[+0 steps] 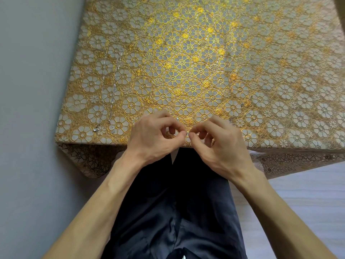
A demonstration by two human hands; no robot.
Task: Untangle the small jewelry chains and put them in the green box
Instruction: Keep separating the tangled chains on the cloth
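The person wears dark navy trousers (186, 212) of a smooth, faintly glossy cloth that creases in soft folds over the thighs. A stitched seam runs down the middle, and the fly puckers slightly near the bottom of the view. The left forearm (89, 217) and the right forearm (283, 212) are bare as far up as the view reaches, and the left hand (155, 141) and right hand (220, 146) are bare too, with short, plain nails.
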